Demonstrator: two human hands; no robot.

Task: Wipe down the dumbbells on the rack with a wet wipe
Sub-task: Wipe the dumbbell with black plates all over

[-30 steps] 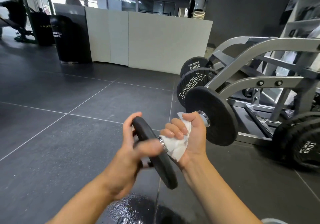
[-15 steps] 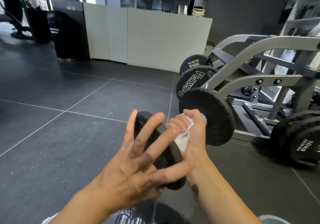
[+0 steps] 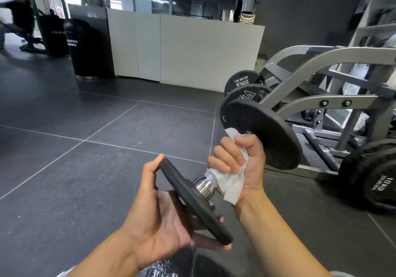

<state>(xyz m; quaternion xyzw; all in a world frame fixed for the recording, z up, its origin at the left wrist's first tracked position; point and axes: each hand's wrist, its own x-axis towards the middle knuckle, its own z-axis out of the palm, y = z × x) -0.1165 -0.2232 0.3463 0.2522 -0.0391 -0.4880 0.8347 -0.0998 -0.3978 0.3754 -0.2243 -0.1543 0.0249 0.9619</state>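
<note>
I hold a dumbbell in the air, tilted, with black plate ends and a chrome handle. My right hand grips the handle with a crumpled white wet wipe wrapped round it. My left hand cups the near black plate from behind, thumb on its top edge and fingers under its lower rim. The far plate sits just past my right fist.
A grey metal rack stands at the right with 20 kg plates on it and 10 kg weights on the floor. A white partition and a black bin stand behind. People move far left. Dark tiled floor lies ahead.
My left hand has turned from spread fingers over the near plate's face to cupping it from behind. The dumbbell has tilted, baring the chrome handle beside the wipe.
</note>
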